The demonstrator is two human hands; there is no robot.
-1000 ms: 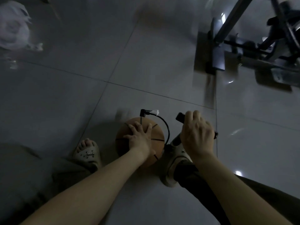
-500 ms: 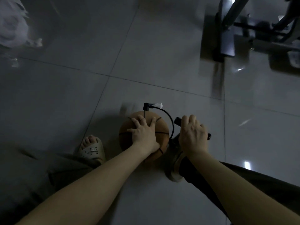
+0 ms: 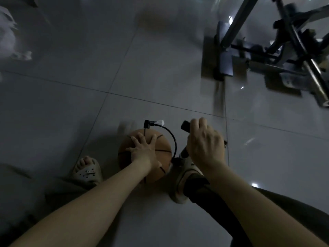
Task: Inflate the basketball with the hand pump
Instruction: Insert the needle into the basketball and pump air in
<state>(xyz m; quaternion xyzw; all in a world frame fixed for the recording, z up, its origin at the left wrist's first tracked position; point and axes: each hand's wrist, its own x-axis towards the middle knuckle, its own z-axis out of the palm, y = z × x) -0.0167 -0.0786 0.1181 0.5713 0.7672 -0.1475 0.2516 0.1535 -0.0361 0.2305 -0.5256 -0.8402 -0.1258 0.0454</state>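
Fingers point(image 3: 196, 124) of the right hand point(image 3: 204, 145) wrap the black bar handle point(image 3: 185, 126); the left hand point(image 3: 144, 151) lies spread wide on the orange-brown rubber basketball point(image 3: 162, 146).
The grey pump barrel point(image 3: 184, 152) runs straight down under the right fist to a base apparently pinned by the pale sandal point(image 3: 183, 177), so the stroke likely follows that upright axis. The ball sits on the glossy tiled floor point(image 3: 124, 86) just left of the barrel, nearer the left hand, joined by a thin black hose point(image 3: 175, 143) arching to its far top.
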